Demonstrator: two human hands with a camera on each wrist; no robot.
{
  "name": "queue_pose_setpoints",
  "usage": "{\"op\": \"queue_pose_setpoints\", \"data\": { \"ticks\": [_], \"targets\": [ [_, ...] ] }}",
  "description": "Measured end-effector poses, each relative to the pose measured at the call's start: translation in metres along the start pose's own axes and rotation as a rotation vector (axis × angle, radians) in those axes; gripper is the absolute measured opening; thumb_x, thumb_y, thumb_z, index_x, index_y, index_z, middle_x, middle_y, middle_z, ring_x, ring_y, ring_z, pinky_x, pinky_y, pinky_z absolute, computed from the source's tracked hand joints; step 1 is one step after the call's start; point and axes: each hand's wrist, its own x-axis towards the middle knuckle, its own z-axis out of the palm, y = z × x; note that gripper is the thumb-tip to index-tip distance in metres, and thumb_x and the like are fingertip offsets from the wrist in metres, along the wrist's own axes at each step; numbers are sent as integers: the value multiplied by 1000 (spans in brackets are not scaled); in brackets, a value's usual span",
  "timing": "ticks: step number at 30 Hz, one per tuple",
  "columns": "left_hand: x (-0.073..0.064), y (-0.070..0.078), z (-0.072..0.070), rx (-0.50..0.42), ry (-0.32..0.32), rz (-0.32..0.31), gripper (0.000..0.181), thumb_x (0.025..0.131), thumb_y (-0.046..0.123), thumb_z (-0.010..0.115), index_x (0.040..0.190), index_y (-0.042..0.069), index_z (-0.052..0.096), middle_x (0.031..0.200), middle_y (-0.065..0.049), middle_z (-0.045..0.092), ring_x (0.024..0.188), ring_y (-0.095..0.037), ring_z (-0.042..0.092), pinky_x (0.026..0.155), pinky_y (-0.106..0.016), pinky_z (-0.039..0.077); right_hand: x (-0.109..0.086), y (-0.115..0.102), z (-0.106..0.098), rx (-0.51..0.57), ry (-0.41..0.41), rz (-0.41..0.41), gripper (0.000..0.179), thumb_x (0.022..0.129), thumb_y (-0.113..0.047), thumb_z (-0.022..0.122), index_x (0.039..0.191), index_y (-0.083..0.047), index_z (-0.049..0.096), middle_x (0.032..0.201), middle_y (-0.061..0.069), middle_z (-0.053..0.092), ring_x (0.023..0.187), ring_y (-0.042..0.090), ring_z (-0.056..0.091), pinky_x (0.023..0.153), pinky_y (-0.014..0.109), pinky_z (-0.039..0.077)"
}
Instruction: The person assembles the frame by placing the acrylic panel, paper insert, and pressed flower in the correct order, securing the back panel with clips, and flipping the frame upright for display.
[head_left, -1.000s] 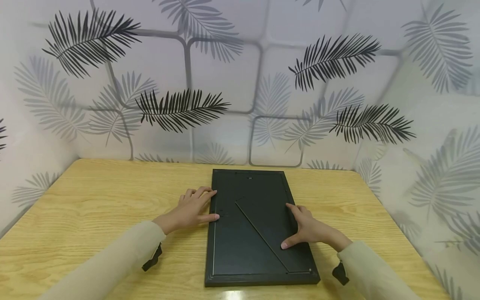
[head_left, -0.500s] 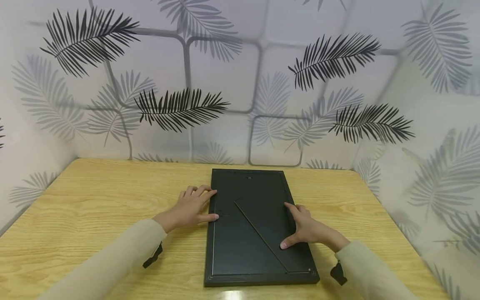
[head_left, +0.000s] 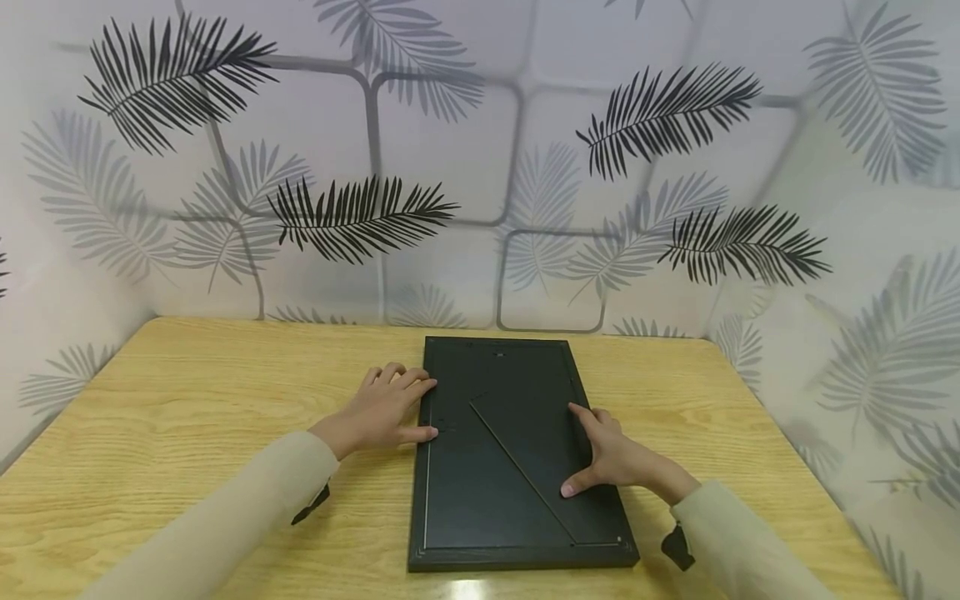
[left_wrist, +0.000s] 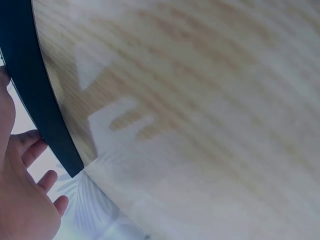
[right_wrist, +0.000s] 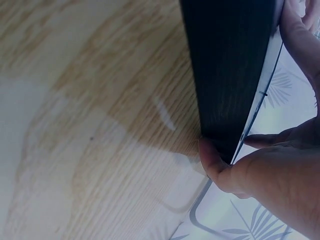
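Picture frame (head_left: 525, 425) lies back-up and flat on the wooden tabletop (head_left: 225, 367), its long sides running from the near edge towards the far edge, its far end just short of that edge. The two hands are apart, one on each long side. Left hand (head_left: 381, 410) rests lightly, thumb and index tip on the border, the little-finger side free of it. Right hand (head_left: 617, 457) reaches further, thumb flat on the backing and fingers bent over the rail.

As a judgement, the step in hand is steadying the frame, which calls for even, gentle pressure from both sides, more on the firm rails than on the backing, where thumbs might flex it. Pressing across the slanting seam (head_left: 521, 472) seems best avoided.

The patterned wall (head_left: 450, 167) rises just beyond the far edge, leaving little room that way. Black wrist units, left (head_left: 312, 503) and right (head_left: 677, 547), hang under the cuffs and could knock the tabletop.
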Motion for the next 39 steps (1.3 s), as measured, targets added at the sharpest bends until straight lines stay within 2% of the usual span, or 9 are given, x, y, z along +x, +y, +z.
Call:
{"op": "queue_pose_setpoints", "data": {
  "ticks": [3,9,13,19,25,28,31,36,39],
  "targets": [
    [2,-2,0,40,19,37,70,80,57,57,132,11,48,132,-6,48,117,-29,38,94,-51,30,0,0,0,-3,3,-1,121,57,-37,86,144,2,12,140,32,16,126,46,22,98,61,26],
    [7,-6,0,125,12,90,72,80,62,54,131,11,49,132,-5,48,121,-30,38,99,-52,28,-1,0,-2,-2,-2,5,120,57,-37,85,144,1,12,140,33,15,126,46,21,97,61,26],
    [10,-6,-2,205,-11,110,75,80,67,49,131,12,49,133,-4,47,123,-30,37,100,-50,28,-2,0,-3,-3,-6,3,120,58,-37,85,144,1,11,140,33,15,126,47,21,96,62,26],
    [11,-4,-5,266,-22,123,76,79,69,46,130,13,50,132,-4,47,124,-30,38,100,-49,30,-4,-3,-4,-18,-24,0,118,59,-38,84,144,0,13,143,35,11,129,51,17,98,64,24],
    [10,-1,-7,223,-58,90,76,79,69,46,132,13,48,133,-4,46,125,-30,36,100,-50,29,-14,-9,-4,-34,-106,-29,106,64,-39,81,145,-5,20,147,33,-9,130,57,3,94,70,20],
    [9,0,-7,193,-59,77,76,80,67,48,132,13,47,133,-4,46,124,-30,36,100,-51,29,-19,-11,-5,-50,-140,-84,97,67,-39,79,143,-6,27,148,30,-9,132,55,-4,94,72,17],
    [9,-1,-6,171,-56,68,75,80,66,49,133,13,47,133,-4,46,124,-30,36,100,-52,29,-23,-11,-5,-44,-171,-145,92,70,-38,77,141,-5,30,150,28,-2,134,51,-5,97,70,15],
    [7,-2,-5,130,-65,50,75,80,65,50,134,13,45,134,-5,44,124,-31,36,100,-54,28,-28,-9,-4,-4,-249,-216,92,73,-36,75,144,-5,24,151,25,1,136,48,2,100,67,15],
    [6,-3,-4,115,-68,44,75,80,65,51,135,14,44,134,-5,44,124,-31,36,100,-54,28,-30,-9,-2,6,-295,-248,93,74,-36,75,145,-6,21,151,24,-1,136,48,-1,99,69,11]
  ]
}}
